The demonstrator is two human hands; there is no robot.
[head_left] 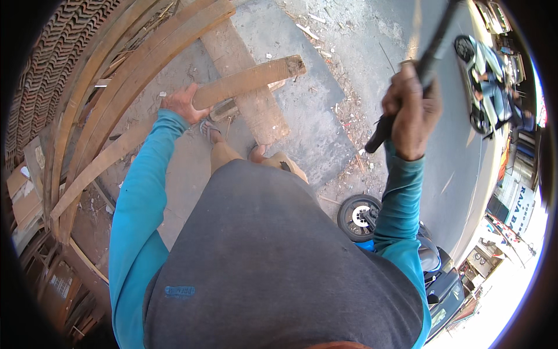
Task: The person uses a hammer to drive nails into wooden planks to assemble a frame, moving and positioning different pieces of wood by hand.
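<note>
Dark shirt (273,250) lies behind the left hand (183,104), which clasps a wooden plank (247,81) reaching rightward from it over a flat board (264,119), seemingly to steady it, while the raised right hand (411,110) clenches a black tool (429,61), presumably for control.

Plank (250,80) gripped by left hand (183,103): coloured brown. Tool (429,63) held by right hand (414,110): coloured black. Sleeves (139,192) behind both hands: coloured teal. Tiles (49,70) left of left hand: reddish-brown, wave-patterned.
</note>
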